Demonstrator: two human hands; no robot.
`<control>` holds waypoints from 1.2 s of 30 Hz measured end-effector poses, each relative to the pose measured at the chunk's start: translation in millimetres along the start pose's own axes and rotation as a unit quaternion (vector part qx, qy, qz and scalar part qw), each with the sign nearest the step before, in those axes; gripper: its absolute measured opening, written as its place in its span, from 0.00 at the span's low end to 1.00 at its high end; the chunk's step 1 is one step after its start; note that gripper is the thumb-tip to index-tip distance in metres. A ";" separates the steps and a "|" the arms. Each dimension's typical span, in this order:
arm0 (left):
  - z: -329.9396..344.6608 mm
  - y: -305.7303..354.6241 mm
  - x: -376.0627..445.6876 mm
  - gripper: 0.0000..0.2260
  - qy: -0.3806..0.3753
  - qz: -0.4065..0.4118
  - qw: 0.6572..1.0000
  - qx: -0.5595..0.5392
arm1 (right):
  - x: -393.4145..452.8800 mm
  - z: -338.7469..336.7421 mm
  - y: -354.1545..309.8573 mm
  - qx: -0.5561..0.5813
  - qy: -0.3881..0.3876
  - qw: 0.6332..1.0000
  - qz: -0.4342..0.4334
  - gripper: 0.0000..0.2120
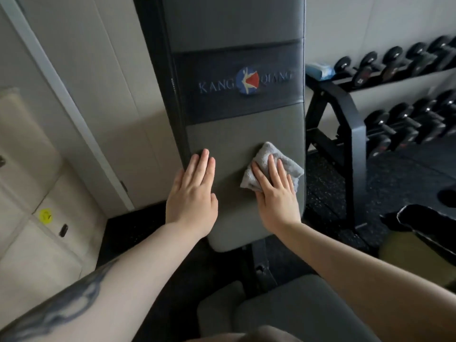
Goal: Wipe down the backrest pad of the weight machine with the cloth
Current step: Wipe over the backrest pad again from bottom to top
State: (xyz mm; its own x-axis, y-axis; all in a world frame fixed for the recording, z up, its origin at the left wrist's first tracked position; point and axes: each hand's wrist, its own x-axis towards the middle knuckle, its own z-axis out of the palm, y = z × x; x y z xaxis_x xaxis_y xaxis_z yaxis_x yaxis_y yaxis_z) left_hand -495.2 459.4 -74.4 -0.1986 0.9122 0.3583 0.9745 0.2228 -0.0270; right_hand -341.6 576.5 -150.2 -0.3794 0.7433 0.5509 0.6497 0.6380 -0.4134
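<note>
head view: the grey backrest pad (237,134) stands upright in the middle of the frame, with a darker band (237,85) across it that carries a red and blue logo and the letters "kang qiang". the right hand (274,191) lies flat on the lower part of the pad, near its right edge, with the fingers stretched out over a crumpled grey cloth (267,156). the grip here is an open palm pressing the cloth against the pad, not a closed fist; the cloth sticks out above and to both sides of the fingers. the left hand (192,193) rests flat on the pad's lower left edge, fingers together and pointing up, its grip open and holding nothing. the 2 hands are near each other but apart, with bare pad between them. a dark tattoo (66,307) shows on the left forearm. below the pad, the grey seat pad (296,307) is at the bottom of the frame. to the right, a black rack (345,114) holds 2 rows of dark dumbbells (404,124), with a blue object (320,69) on its top left end. cream panels (74,70) line the wall on the left.
</note>
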 end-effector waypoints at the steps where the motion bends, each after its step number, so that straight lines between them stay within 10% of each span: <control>1: -2.3 -1.9 1.3 0.32 -0.009 0.008 1.000 0.008 | -1.0 0.8 -3.7 -0.002 0.006 1.000 0.013 0.27; 8: -21.8 -26.2 11.6 0.32 -0.065 0.063 0.996 0.024 | -0.2 3.1 -19.1 0.003 -0.006 0.998 0.064 0.28; 22: -45.6 -7.9 10.2 0.32 -0.142 0.042 0.988 -0.054 | -5.2 -86.8 -51.7 -0.148 -0.296 0.938 0.107 0.34; 36: -138.6 8.5 -131.3 0.28 -0.243 0.212 0.945 -0.058 | -174.0 -240.5 -167.5 -0.224 -0.325 0.915 0.080 0.33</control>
State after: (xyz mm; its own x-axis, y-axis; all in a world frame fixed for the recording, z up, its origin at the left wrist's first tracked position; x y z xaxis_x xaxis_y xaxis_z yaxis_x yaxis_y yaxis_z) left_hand -446.3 293.9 7.7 0.2149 0.9674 -0.1339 0.9766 -0.2115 0.0399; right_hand -225.9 291.9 -2.5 -0.4737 0.8751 -0.0990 0.8805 0.4731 -0.0315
